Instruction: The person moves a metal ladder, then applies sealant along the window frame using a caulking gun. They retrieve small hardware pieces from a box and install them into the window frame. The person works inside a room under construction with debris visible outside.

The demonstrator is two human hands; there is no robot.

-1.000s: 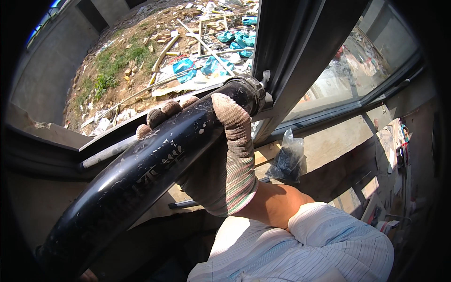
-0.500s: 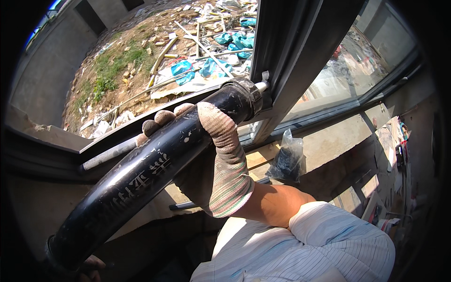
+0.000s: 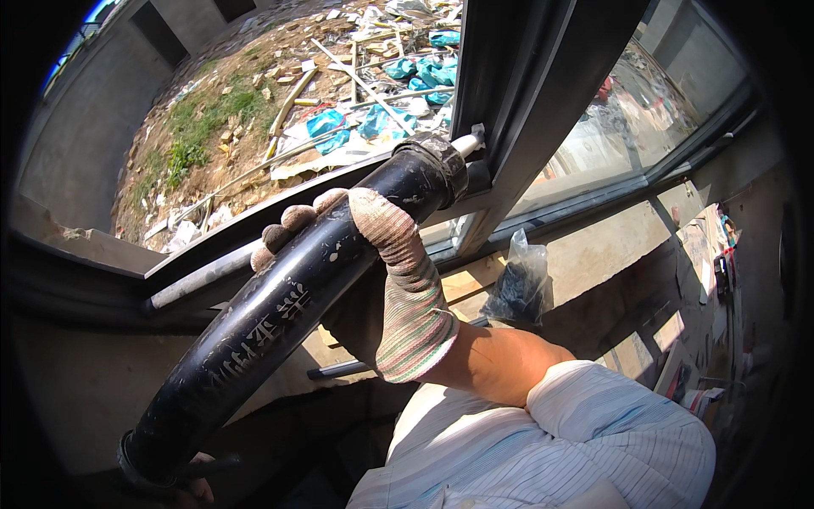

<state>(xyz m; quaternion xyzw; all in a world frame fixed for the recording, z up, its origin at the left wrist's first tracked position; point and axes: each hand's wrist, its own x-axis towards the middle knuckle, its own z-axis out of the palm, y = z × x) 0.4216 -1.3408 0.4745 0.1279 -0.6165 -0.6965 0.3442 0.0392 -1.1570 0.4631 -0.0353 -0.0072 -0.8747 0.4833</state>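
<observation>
A black caulking gun [image 3: 280, 288] with a long round barrel slants across the view, its rear end low at the left. Its white nozzle [image 3: 465, 144] points up to the right, the tip at the inner corner of the dark window frame [image 3: 517, 102]. Around the front half of the barrel wraps my right hand [image 3: 394, 263], in a striped, soiled knit glove, palm beneath and thumb on top. My left hand [image 3: 202, 479] is closed at the rear end of the gun, mostly hidden in shadow and behind the barrel.
A clear plastic bag [image 3: 519, 284] with dark contents stands by the sill [image 3: 593, 246], right of my glove. Beyond the opening lies rubble with timber strips [image 3: 292, 106] and blue sheeting [image 3: 326, 127]. Glass panes [image 3: 627, 127] stand right of the upright post. Assorted items [image 3: 721, 254] lie at far right.
The rear end of the caulking gun has swung to the right with my left hand. The front of the barrel and my gloved right hand have shifted slightly left; the nozzle tip stays at the frame corner.
</observation>
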